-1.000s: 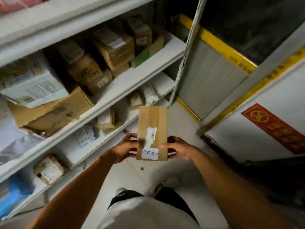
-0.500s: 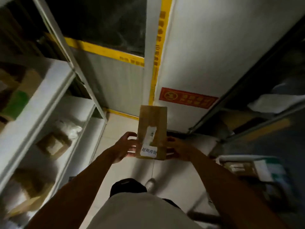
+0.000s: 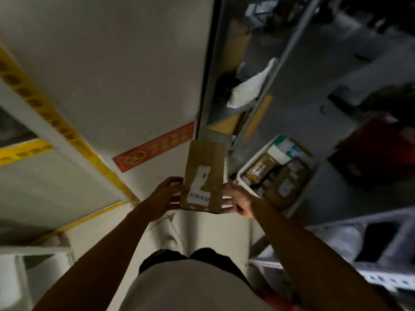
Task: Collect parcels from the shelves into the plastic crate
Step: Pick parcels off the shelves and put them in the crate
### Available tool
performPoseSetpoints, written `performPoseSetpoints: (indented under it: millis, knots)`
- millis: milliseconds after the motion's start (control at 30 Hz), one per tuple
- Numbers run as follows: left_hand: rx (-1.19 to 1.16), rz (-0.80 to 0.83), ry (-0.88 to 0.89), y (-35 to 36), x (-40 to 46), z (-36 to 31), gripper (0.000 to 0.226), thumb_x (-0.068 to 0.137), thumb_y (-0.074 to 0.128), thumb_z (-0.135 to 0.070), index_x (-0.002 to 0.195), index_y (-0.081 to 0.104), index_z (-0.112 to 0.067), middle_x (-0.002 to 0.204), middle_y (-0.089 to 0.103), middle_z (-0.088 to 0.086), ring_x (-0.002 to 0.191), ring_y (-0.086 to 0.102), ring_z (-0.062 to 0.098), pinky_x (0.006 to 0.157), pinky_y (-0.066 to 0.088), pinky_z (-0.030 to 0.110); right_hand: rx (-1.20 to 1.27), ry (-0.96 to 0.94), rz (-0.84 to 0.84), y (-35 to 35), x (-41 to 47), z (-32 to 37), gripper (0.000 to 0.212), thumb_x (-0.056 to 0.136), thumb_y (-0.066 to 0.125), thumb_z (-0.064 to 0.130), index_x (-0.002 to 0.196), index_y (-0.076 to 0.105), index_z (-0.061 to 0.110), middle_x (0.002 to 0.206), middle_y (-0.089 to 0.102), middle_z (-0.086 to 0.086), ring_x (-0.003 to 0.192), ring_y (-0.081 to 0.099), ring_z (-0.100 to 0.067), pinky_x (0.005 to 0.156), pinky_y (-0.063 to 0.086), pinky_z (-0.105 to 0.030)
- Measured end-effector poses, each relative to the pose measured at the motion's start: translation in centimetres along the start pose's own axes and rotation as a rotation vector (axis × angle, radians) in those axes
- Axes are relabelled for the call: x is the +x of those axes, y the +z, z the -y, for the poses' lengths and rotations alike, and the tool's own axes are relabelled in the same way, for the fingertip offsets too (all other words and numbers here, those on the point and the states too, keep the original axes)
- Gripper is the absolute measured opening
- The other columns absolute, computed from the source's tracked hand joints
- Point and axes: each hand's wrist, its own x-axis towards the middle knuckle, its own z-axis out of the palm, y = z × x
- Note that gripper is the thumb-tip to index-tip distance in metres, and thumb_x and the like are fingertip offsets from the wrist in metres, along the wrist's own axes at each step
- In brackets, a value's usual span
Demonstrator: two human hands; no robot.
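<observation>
I hold a flat brown cardboard parcel [image 3: 205,173] with a white label near its lower end, upright in front of me at mid-frame. My left hand [image 3: 165,194] grips its lower left edge and my right hand [image 3: 238,199] grips its lower right edge. To the right, on the floor, stands a white plastic crate [image 3: 243,169] with several brown and white parcels inside. The parcel in my hands is left of the crate and above floor level.
A white wall panel with a red sign [image 3: 155,147] and yellow tape strips [image 3: 56,124] fills the left. A dim metal shelf rack [image 3: 253,104] with a white bag [image 3: 249,86] stands behind the crate. Another shelf edge [image 3: 379,277] is at the lower right.
My view has swung right, away from the parcel shelves on the left. The crate has come more fully into view on the right. Both hands keep the same grip on the parcel.
</observation>
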Motion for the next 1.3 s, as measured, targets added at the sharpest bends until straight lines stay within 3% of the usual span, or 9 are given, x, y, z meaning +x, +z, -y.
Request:
performPoseSetpoints:
  millis: [167,233,367,533,700,800,933,1167,1300]
  knots:
    - [0.149,0.172,-0.049,3.5,4.6,-2.3,0.04,0.09,0.072,-0.017,0.125,0.058,-0.03,0.116,0.072,0.006,0.1,0.072,0.029,0.072,0.06,0.04,0.095,-0.003,-0.124,-2.6,-1.2,-0.8,0.057,0.068,0.088,0.033,0.11,0.054,0.015,0.104,0.074,-0.01,0.093,0.071,-0.027,0.082,0.06,-0.041]
    - [0.238,0.214,-0.079,5.1,6.5,-2.6,0.038,0.094,0.067,-0.017,0.127,0.058,-0.034,0.116,0.073,0.006,0.101,0.073,0.029,0.077,0.06,0.042,0.157,0.012,-0.17,-3.9,-1.2,-1.5,0.045,0.078,0.084,0.029,0.108,0.055,0.014,0.114,0.069,-0.015,0.1,0.067,-0.03,0.087,0.058,-0.042]
    - [0.342,0.288,-0.129,8.1,10.0,-2.9,0.037,0.095,0.064,-0.015,0.125,0.06,-0.038,0.114,0.075,0.005,0.099,0.074,0.026,0.083,0.06,0.045,0.259,0.055,-0.239,-6.9,-0.5,-2.4,0.082,0.054,0.091,0.039,0.123,0.063,0.005,0.126,0.067,-0.022,0.117,0.063,-0.04,0.09,0.059,-0.046]
    - [0.419,0.322,-0.181,11.6,14.9,-4.3,0.039,0.093,0.068,-0.019,0.129,0.06,-0.032,0.118,0.073,0.006,0.103,0.073,0.029,0.08,0.06,0.043,0.357,0.069,-0.217,-12.0,1.9,-2.2,0.016,0.089,0.075,0.017,0.102,0.069,0.009,0.103,0.07,-0.013,0.095,0.067,-0.029,0.097,0.056,-0.051]
    - [0.489,0.302,-0.253,15.3,20.1,-6.0,0.056,0.086,0.075,-0.025,0.137,0.054,-0.03,0.12,0.071,0.012,0.105,0.071,0.036,0.084,0.058,0.051,0.368,0.107,-0.192,-17.0,4.7,-0.3,0.055,0.07,0.084,0.03,0.113,0.058,0.008,0.099,0.065,-0.011,0.089,0.065,-0.023,0.074,0.06,-0.036]
    - [0.549,0.276,-0.29,17.9,23.3,-7.0,0.062,0.079,0.077,-0.03,0.136,0.053,-0.035,0.116,0.073,0.013,0.105,0.071,0.036,0.082,0.056,0.049,0.399,0.116,-0.16,-19.8,6.2,0.0,0.042,0.08,0.083,0.03,0.108,0.058,0.011,0.104,0.065,-0.008,0.092,0.064,-0.021,0.073,0.057,-0.034]
    - [0.603,0.298,-0.392,20.9,26.9,-7.9,0.052,0.087,0.075,-0.028,0.134,0.054,-0.036,0.117,0.072,0.016,0.106,0.07,0.038,0.081,0.058,0.055,0.503,0.15,-0.233,-23.0,8.5,-0.3,0.079,0.061,0.091,0.033,0.123,0.056,-0.001,0.124,0.063,-0.014,0.105,0.065,-0.025,0.071,0.062,-0.038]
    - [0.822,0.404,-0.537,24.8,34.2,-8.8,0.059,0.077,0.075,-0.018,0.131,0.057,-0.033,0.12,0.069,0.011,0.112,0.067,0.033,0.086,0.058,0.057,0.617,0.289,-0.262,-25.8,11.6,-1.5,0.051,0.082,0.083,0.014,0.116,0.045,0.017,0.11,0.064,-0.011,0.082,0.07,-0.024,0.083,0.061,-0.043]
    - [1.045,0.542,-0.563,26.5,40.0,-8.1,0.057,0.072,0.067,-0.027,0.127,0.062,-0.039,0.114,0.072,0.006,0.105,0.07,0.03,0.085,0.06,0.049,0.874,0.282,-0.48,-28.3,14.1,-2.9,0.054,0.093,0.07,0.008,0.133,0.037,0.025,0.101,0.062,-0.011,0.076,0.063,-0.023,0.064,0.056,-0.037]
